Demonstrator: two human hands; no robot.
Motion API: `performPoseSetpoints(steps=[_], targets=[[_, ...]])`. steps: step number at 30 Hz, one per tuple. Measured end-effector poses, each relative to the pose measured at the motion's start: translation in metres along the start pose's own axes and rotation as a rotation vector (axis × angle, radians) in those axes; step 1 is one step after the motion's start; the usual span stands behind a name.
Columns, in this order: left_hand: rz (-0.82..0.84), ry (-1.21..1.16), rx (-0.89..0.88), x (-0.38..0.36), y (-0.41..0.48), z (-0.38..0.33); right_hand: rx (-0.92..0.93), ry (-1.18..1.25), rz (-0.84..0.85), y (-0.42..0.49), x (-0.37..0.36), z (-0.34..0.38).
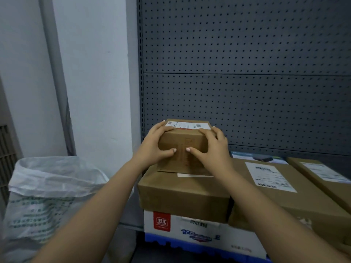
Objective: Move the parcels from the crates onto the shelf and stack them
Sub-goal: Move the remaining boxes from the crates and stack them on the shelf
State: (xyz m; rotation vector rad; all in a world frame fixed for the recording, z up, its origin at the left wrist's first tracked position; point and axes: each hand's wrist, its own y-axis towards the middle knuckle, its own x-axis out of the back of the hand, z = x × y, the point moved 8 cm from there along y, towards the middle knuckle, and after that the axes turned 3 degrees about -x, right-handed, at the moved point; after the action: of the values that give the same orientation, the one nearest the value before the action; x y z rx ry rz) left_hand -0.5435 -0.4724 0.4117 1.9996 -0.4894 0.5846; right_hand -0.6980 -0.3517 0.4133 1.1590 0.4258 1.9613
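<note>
My left grip (157, 147) and right grip (214, 149) clasp the small box (182, 137) from either side. My fingers curl over its top edge and my thumbs press its near face. It sits on a larger brown box (182, 194), which is stacked on a white printed carton (199, 232) on the shelf (130, 215).

This looks like a stockroom or parcel depot. A dark grey perforated metal shelf back (247, 73) rises behind stacked cardboard parcels (184, 202) bearing printed shipping labels (270, 176) with barcodes. A white woven sack (47, 196) printed in green stands beside a bare white wall (95, 73) and a grey pipe (55, 73).
</note>
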Motion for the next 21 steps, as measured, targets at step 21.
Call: performPoseSetpoints(steps=[21], targets=[[-0.041, 0.002, 0.042, -0.013, 0.014, 0.040, 0.034, -0.047, 0.024, 0.035, -0.040, -0.003]])
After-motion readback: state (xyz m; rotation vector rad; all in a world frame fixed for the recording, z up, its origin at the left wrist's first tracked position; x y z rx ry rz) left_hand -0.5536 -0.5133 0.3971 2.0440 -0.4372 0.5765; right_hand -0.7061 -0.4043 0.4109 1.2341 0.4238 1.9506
